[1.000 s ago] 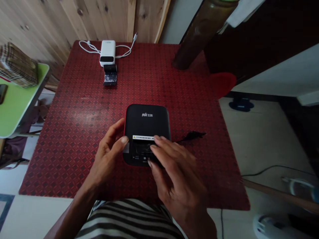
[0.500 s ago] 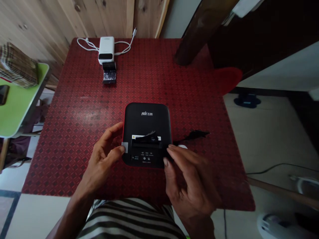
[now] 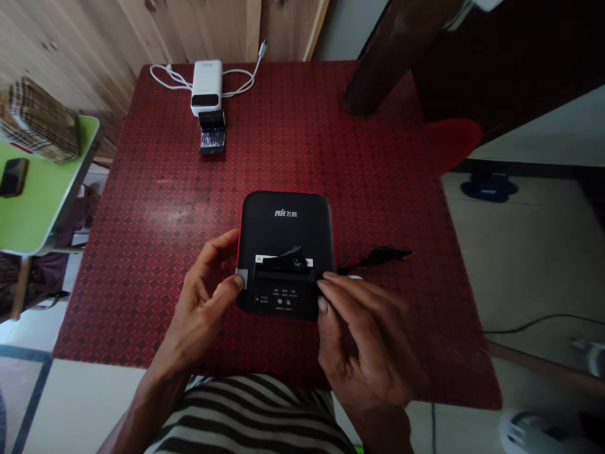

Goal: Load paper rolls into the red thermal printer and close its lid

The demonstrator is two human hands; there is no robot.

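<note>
A black receipt printer (image 3: pixel 285 233) with red sides and white FEIE lettering lies on the table before me. My left hand (image 3: pixel 208 293) grips its left edge, the thumb on a grey tab (image 3: pixel 241 278) and the fingers against the side. Thumb and fingertips of my right hand (image 3: pixel 362 337) are pinched at the lower right edge, covering that corner. Over the paper slot, a crumpled black strip (image 3: pixel 288 257) partly covers a white warning label (image 3: pixel 259 259). Small buttons (image 3: pixel 284 302) sit below the slot.
The red patterned table (image 3: pixel 170 252) bears a white power bank-like device (image 3: pixel 207 85) with a white cable (image 3: pixel 253 79) and a dark strip (image 3: pixel 212 139) at its front. Another black scrap (image 3: pixel 385 255) lies right of the printer. A brown post (image 3: pixel 378 69) rises at the back right.
The view has shifted slightly, so the table and printer appear farther right. Both hands keep about the same places on the printer.
</note>
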